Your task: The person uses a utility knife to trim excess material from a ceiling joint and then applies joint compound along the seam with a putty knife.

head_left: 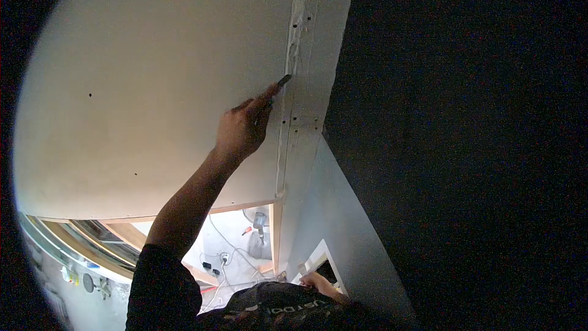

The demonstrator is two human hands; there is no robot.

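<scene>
My left hand (241, 129) reaches up from a dark sleeve and is closed around a slim dark hand tool (284, 79). Its exact kind does not show. The tool's end touches or lies very close to a rough whitish seam (292, 55) between pale boards. Several dark screw heads or holes dot the boards beside the seam. Low in the view, close to my dark printed shirt (263, 299), is my right hand (316, 282). Its fingers look curled, and what they hold, if anything, cannot be made out.
A large pale board (153, 73) fills the upper left. Below its wood-edged border, cables (222, 263) and a red-and-white item (247, 231) lie on a light floor. A white-framed dark opening (327, 263) is by my right hand. Deep black covers the right side.
</scene>
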